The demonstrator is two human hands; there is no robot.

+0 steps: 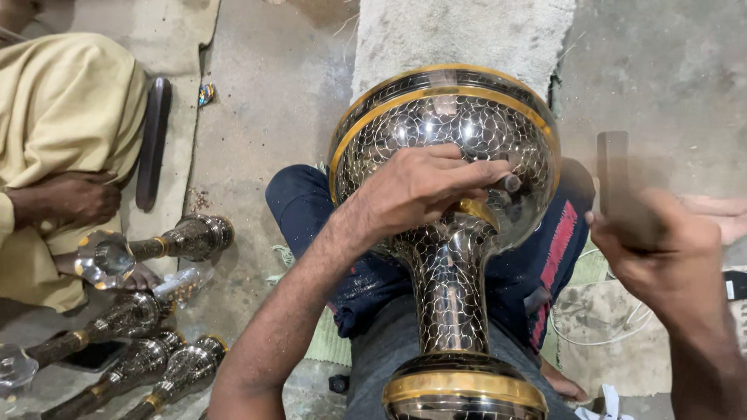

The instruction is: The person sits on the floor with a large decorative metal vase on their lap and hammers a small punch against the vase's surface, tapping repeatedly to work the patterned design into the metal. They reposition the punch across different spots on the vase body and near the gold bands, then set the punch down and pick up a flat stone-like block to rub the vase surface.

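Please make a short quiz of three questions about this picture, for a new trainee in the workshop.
1. True or false: the left hand rests on the bowl of the large engraved metal vase and pinches a small chisel in its fingers.
2. What does the right hand hold? A) a dark wooden mallet B) a paintbrush C) a cloth
3. On which side of the picture does a second person in a yellow garment sit, beside several smaller vases lying on the floor?

Key
1. True
2. A: the dark wooden mallet, raised clear of the vase
3. The picture's left side
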